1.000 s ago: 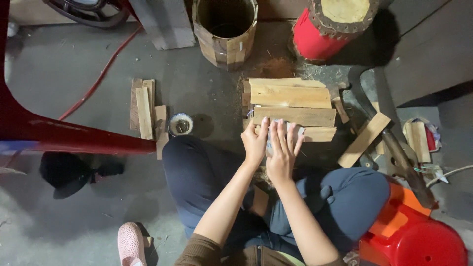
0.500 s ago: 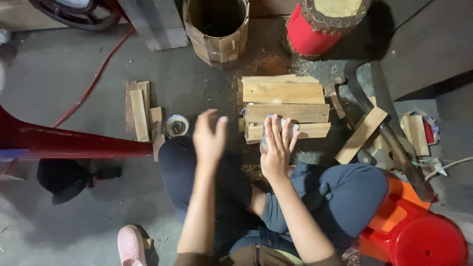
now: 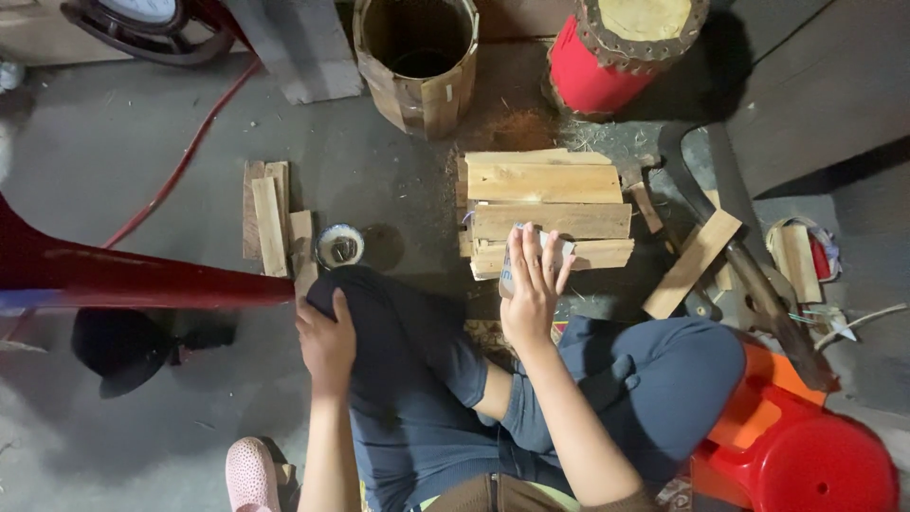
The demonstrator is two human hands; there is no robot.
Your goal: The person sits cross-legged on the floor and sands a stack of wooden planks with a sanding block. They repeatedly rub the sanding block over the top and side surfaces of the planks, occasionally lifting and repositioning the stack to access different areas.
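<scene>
Right hand [image 3: 531, 299] flat, fingers [image 3: 536, 256] spread, pressing a pale sheet, perhaps sandpaper [image 3: 559, 248], on the near edge of stacked planks [image 3: 545, 204] lying crosswise just ahead. Left hand [image 3: 327, 343] loosely curled, holding nothing, on the knee [image 3: 379, 313], farther off. Concrete floor [image 3: 142, 171]; tape roll [image 3: 339, 246], wooden bucket [image 3: 417, 57] beyond.
</scene>
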